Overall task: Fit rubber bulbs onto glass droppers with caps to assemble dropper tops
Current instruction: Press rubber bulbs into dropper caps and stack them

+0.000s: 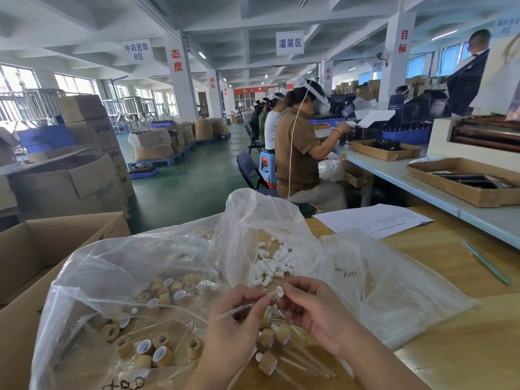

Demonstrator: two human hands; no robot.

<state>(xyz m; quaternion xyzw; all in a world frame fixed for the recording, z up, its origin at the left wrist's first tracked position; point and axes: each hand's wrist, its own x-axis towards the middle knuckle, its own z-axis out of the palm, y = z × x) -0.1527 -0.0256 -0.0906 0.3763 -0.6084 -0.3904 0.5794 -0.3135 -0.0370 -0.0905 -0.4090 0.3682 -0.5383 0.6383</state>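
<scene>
My left hand (237, 319) pinches a clear glass dropper tube (239, 309) that slants down to the left. My right hand (309, 308) pinches a small white rubber bulb (279, 291) at the tube's upper end. Just below my hands lie a few assembled dropper tops (277, 347) with wood-look caps and glass tubes. A clear bag at the left holds several loose wood-look caps (157, 347). Another clear bag behind my hands holds a heap of white bulbs (271, 266).
An open cardboard box (42, 249) stands at the left edge of the wooden table (450, 319). A paper sheet (371, 219) and a pen (485, 261) lie at the right. Seated workers (301, 153) sit along a long bench ahead.
</scene>
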